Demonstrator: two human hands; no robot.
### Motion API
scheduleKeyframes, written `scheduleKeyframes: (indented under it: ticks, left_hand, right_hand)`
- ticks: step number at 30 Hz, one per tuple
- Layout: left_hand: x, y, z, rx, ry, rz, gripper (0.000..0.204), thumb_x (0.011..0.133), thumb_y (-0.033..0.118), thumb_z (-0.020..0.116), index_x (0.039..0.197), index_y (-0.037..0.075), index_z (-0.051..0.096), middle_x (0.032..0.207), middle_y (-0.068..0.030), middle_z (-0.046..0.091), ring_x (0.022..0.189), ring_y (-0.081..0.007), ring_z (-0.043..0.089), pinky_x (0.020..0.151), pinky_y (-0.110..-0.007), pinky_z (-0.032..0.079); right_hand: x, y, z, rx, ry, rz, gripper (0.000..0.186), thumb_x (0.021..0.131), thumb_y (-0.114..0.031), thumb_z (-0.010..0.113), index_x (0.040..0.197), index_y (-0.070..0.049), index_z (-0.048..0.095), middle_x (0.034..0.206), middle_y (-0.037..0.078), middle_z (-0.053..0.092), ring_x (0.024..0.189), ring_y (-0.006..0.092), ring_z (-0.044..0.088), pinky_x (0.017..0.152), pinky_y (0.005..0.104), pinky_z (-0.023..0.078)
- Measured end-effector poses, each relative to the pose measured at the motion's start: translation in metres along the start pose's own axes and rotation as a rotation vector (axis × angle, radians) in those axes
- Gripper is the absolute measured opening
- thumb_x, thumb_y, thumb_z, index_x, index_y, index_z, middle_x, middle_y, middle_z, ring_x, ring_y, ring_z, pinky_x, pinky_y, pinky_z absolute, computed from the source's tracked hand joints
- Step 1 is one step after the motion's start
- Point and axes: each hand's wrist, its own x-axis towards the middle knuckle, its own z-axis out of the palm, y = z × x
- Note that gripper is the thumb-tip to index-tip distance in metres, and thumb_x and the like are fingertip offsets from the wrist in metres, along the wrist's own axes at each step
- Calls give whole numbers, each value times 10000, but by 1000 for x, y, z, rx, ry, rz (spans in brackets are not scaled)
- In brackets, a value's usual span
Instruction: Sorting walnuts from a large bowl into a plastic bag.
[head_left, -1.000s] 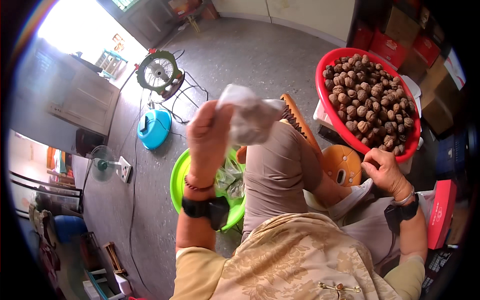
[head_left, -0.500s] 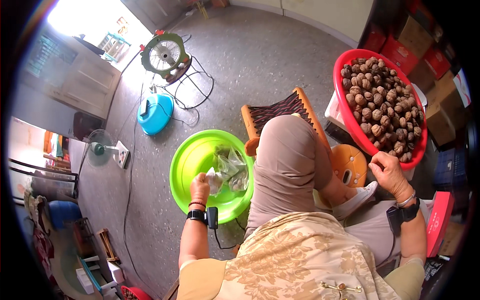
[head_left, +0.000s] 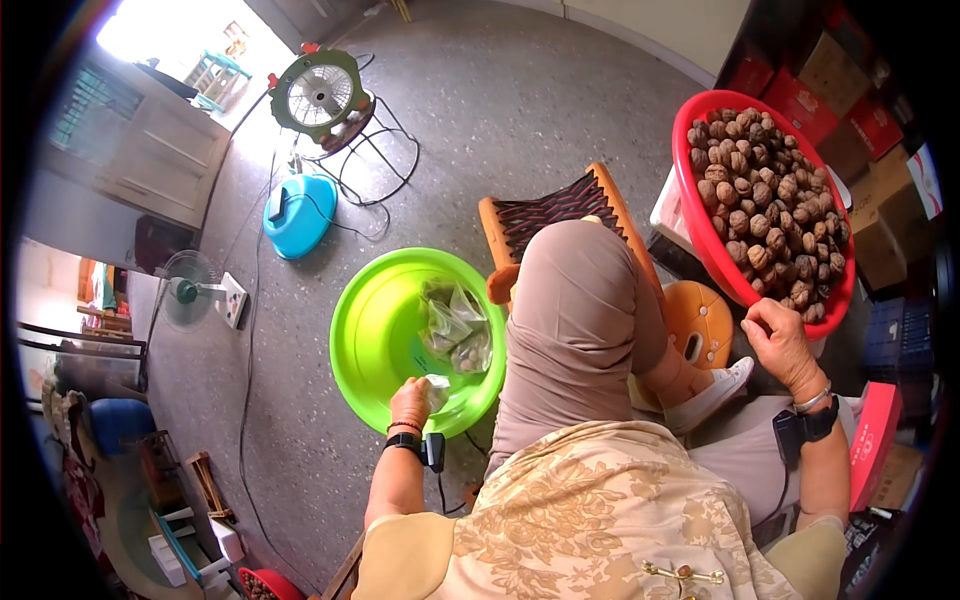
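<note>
My left hand (head_left: 410,403) is closed on a small clear plastic bag (head_left: 438,390) at the near side of a bright green basin (head_left: 362,310). What that bag contains, if anything, is too small to tell. Several more filled clear bags (head_left: 458,330) lie together on the right side inside this basin. At the near edge of a red basin (head_left: 690,205) heaped with walnuts (head_left: 765,195), my right hand (head_left: 778,340) has its fingers curled inward. Whether anything is pinched in those fingers is hidden.
A wooden footstool (head_left: 550,215) with a woven top stands ahead of my knee, an orange round stool (head_left: 697,325) beside it. Further left are a blue basin (head_left: 300,215), a green fan (head_left: 320,95) on a wire stand and floor cables. Cardboard boxes (head_left: 885,205) line the right side.
My left hand has drawn back toward me with the small bag, away from the other bags in the green basin. My right hand has stayed almost still by the red basin.
</note>
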Motion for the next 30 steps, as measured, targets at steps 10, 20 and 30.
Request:
scheduleKeyframes:
  ticks: [10,20,30]
  left_hand:
    - [11,-16,117,-324,-458,-123,381,936,383,580,1253,189,663,1153,-161,695,1072,-362,656,908,-432,521]
    - [26,-33,128,-99,-485,90,459,874,463,619,1191,138,694,1158,-213,681,1084,-384,649,932,-464,520]
    - [118,38,62,105,-334,391,339,833,235,617,1130,98,705,1069,-175,678,928,-333,654,831,-440,541]
  right_hand:
    - [8,-5,2,11,23,-10,97,810,-19,683,833,-23,589,765,133,615,714,326,611,634,386,481]
    - [1,19,6,-39,61,-106,96,860,-159,659,852,-64,648,799,119,662,753,320,673,662,406,536]
    - [-1,23,-4,-47,160,-214,160,862,-216,645,853,-67,588,798,127,628,762,349,656,650,465,523]
